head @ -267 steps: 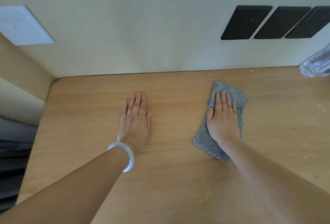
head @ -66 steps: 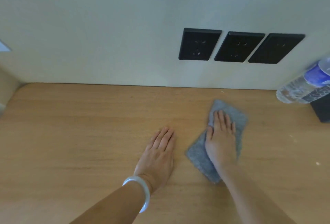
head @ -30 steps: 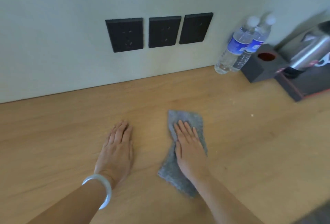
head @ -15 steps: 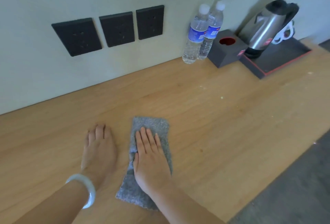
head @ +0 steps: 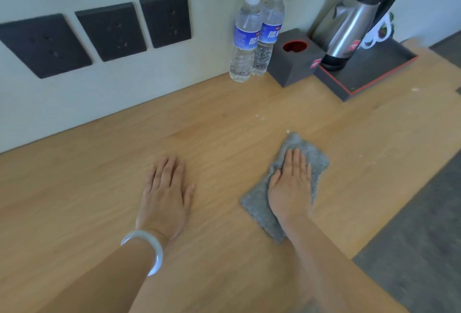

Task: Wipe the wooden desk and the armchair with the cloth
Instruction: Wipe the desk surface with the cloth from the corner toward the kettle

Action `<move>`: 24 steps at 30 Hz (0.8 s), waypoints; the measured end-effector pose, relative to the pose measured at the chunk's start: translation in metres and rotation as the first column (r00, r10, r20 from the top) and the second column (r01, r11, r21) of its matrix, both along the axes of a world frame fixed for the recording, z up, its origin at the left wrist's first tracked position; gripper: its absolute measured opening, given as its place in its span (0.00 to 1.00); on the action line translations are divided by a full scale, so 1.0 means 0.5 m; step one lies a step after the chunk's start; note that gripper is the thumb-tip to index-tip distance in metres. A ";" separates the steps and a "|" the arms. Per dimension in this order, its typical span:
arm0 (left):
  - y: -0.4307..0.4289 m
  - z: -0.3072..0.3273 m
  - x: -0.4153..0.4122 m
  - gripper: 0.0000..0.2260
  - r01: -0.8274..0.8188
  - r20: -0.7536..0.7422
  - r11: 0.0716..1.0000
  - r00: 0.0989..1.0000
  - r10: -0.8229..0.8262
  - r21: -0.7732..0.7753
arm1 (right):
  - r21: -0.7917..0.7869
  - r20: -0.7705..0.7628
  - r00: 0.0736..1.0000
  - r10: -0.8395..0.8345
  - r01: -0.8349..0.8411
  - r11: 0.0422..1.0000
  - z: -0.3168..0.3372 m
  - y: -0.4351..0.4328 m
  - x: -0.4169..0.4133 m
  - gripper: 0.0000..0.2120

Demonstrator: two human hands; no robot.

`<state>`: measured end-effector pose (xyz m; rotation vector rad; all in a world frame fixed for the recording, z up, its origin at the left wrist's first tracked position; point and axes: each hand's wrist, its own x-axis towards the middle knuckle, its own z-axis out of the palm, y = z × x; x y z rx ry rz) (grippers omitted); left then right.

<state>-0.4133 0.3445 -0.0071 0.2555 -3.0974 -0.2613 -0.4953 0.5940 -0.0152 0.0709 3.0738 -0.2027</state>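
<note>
A light-brown wooden bench (head: 224, 128) runs along a pale wall. The right hand (head: 290, 185) lies flat, palm down, with straight fingers close together, pressing on a grey fuzzy rectangular cloth (head: 318, 163). It grips nothing. The cloth is spread on the bench near its front edge, its long side pointing toward 1 o'clock, with the far end and the near left corner showing around the hand.

At 9 o'clock of the cloth, well apart from it, the left hand (head: 166, 195) rests flat on the bare wood, fingers straight and empty. A pale white glassy bangle (head: 147, 248) sits on its wrist.

At 11 o'clock of the cloth, against the wall, two clear plastic water bottles with blue labels (head: 245, 38) stand upright and touching. Just beside them at 3 o'clock is a dark grey box with a red-lined round hole (head: 291, 68), then a dark red-edged tray (head: 369, 70) carrying a steel kettle with a black handle (head: 346, 23).

Three black square wall sockets (head: 109, 30) sit in a row on the wall at 10 o'clock. Small pale crumbs (head: 260, 117) dot the wood at 12 o'clock of the cloth.
</note>
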 end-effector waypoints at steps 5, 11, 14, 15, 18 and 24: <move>0.004 0.003 -0.002 0.28 -0.020 0.002 1.000 1.000 0.020 -0.016 | -0.095 -0.063 0.998 0.018 -0.024 0.995 0.000 -0.154 0.134 0.29; 0.008 0.008 -0.004 0.29 -0.032 0.013 0.999 0.999 0.033 -0.019 | -0.044 -0.083 0.934 0.349 -0.353 0.935 0.003 0.012 0.161 0.30; 0.013 0.010 -0.003 0.29 -0.033 0.014 0.999 0.999 0.034 -0.029 | 0.017 0.008 1.000 0.022 -0.022 1.000 0.009 0.147 0.082 0.28; 0.013 0.010 -0.003 0.29 -0.030 0.010 0.999 0.999 0.030 -0.033 | 0.017 0.033 0.997 -0.071 0.071 0.997 0.012 0.155 0.073 0.28; 0.016 0.010 -0.002 0.26 -0.032 0.004 0.999 0.999 0.032 -0.028 | 0.032 -0.003 0.988 -0.154 0.154 0.988 0.013 0.070 0.102 0.29; 0.079 0.028 -0.017 0.25 -0.015 0.123 0.994 0.992 0.028 -0.107 | -0.054 0.054 0.987 0.151 -0.149 0.987 0.007 -0.047 0.166 0.29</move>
